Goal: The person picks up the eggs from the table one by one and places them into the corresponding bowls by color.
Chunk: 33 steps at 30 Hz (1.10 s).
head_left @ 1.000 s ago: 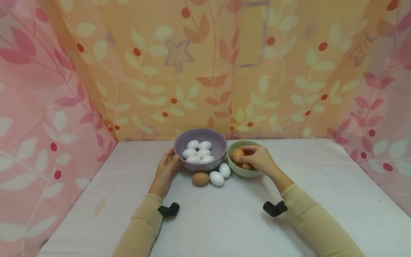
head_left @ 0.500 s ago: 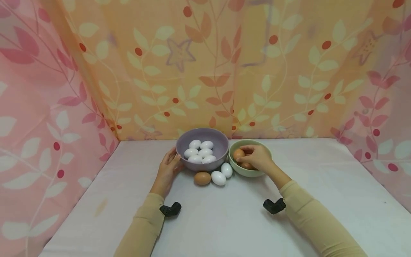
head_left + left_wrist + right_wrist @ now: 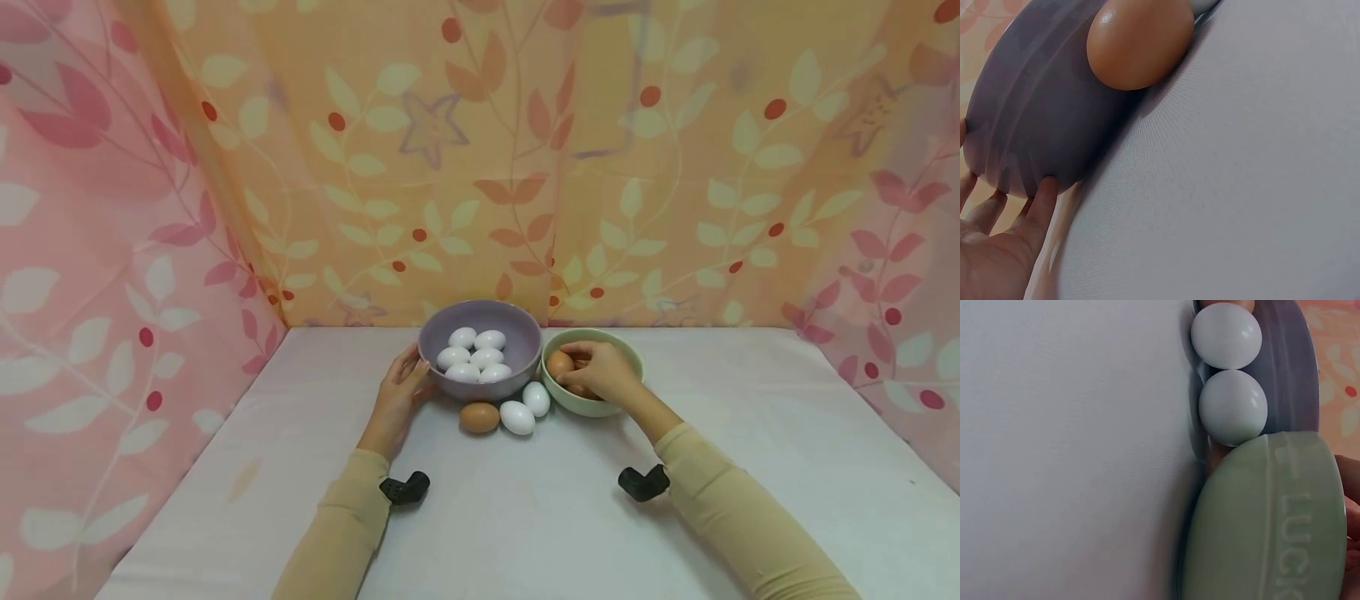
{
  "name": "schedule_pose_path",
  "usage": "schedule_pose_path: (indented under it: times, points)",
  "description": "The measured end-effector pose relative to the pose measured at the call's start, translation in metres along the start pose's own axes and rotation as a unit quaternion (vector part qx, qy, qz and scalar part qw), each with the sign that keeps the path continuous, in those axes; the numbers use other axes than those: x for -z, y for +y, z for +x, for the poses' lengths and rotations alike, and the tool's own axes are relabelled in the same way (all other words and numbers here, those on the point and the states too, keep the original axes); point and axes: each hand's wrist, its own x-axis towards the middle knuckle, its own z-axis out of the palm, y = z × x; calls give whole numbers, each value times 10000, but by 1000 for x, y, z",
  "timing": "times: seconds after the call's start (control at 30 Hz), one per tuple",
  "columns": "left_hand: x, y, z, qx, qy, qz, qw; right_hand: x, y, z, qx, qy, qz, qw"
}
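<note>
In the head view, my left hand (image 3: 399, 398) rests against the left side of the purple bowl (image 3: 519, 332), which holds several white eggs (image 3: 487, 359). Its thumb and fingertips touch the bowl's outer wall in the left wrist view. My right hand (image 3: 609, 372) reaches into the light green bowl (image 3: 600, 409), thumb and fingers pinching a brown egg (image 3: 558, 363). Another brown egg (image 3: 579, 391) lies below those fingers, partly hidden. The right wrist view shows the green bowl's outer wall with raised letters; the fingers appear only behind its rim.
On the white cloth in front of the bowls lie a brown egg (image 3: 479, 417), a white egg (image 3: 517, 417) and a second white egg (image 3: 536, 399), close together. The two bowls stand side by side. A patterned curtain (image 3: 360, 208) hangs behind the table.
The head view has turned slightly, so everything sits a little further right in it. Both hands keep their places at the two bowls.
</note>
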Motion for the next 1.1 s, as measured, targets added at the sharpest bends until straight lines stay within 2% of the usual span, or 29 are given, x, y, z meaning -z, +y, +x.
schedule_pose_path:
  times: [0.27,0.53,0.7,0.9,1.1]
  points:
    - [-1,0,2,-37,-15,64,10000,3,3,1,111,-205,-149,9996]
    - [-1,1,3,-35,-10,34,10000,6,1,-4,129,-154,-59,9998]
    - [-1,1,1,36,30,16,10000,6,-5,-14,90,231,482,9985]
    - [-2,2,1,76,2,72,9999,2,-17,-37,286,578,1419,9878]
    - [-2,3,1,157,7,109,9998,-10,-28,-57,339,760,1576,9840]
